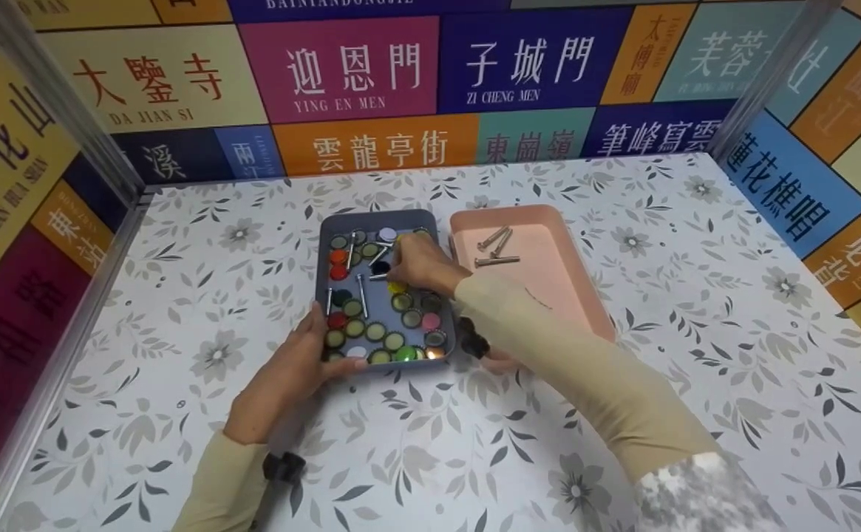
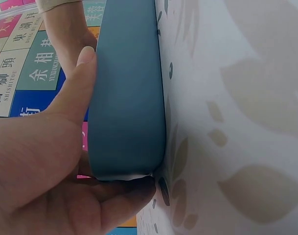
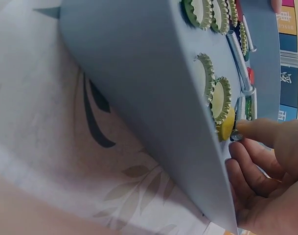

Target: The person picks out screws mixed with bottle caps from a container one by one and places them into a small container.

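A grey-blue tray (image 1: 389, 220) holds several bottle caps (image 1: 375, 332), mostly lying hollow side up, and several metal bolts (image 1: 362, 295). At its near left corner my left hand (image 1: 290, 369) holds the tray, thumb along the near wall and fingers on the left side; the left wrist view shows the tray wall (image 2: 129, 88) between them. My right hand (image 1: 426, 262) reaches into the tray. In the right wrist view its thumb and forefinger pinch a bolt (image 3: 236, 135) by the head, next to a yellow cap (image 3: 226, 125).
Right of the grey-blue tray stands a pink tray (image 1: 548, 281) with a few bolts (image 1: 497, 260) at its far end. My right forearm crosses over its near part. The table (image 1: 230, 295) wears a leaf-patterned cover, and printed panels (image 1: 356, 66) wall it at the back and sides.
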The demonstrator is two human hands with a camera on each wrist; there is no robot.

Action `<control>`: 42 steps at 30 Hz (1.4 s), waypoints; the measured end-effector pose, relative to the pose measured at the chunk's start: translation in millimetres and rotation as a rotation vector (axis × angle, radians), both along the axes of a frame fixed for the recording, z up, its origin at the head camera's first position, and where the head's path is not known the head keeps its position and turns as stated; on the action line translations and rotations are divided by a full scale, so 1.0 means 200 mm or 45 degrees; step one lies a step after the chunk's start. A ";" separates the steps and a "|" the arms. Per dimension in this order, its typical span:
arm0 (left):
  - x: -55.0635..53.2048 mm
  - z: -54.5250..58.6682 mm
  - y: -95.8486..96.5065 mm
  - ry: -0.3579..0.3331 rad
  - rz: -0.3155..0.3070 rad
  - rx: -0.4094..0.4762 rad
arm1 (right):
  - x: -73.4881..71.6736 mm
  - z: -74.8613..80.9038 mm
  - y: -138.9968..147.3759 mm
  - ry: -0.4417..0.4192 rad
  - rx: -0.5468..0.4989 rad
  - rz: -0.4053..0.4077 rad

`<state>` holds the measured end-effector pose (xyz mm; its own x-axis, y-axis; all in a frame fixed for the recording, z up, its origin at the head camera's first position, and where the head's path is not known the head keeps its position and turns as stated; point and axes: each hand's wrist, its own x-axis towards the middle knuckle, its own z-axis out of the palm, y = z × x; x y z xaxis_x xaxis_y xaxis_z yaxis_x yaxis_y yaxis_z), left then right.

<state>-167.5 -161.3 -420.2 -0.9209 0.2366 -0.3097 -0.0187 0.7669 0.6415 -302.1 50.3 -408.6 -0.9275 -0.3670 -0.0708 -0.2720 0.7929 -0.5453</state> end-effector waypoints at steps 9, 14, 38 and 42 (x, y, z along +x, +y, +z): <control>-0.01 0.00 0.00 0.043 -0.032 0.018 | 0.01 0.02 0.01 0.033 -0.024 -0.021; -0.02 0.00 0.00 0.052 -0.045 0.014 | 0.01 0.04 0.02 0.046 -0.010 -0.028; -0.02 -0.01 0.00 0.041 -0.021 0.025 | 0.01 0.13 0.16 -0.063 -0.048 -0.023; -0.01 -0.01 0.00 0.044 -0.026 0.054 | 0.01 0.13 0.19 -0.066 -0.085 -0.031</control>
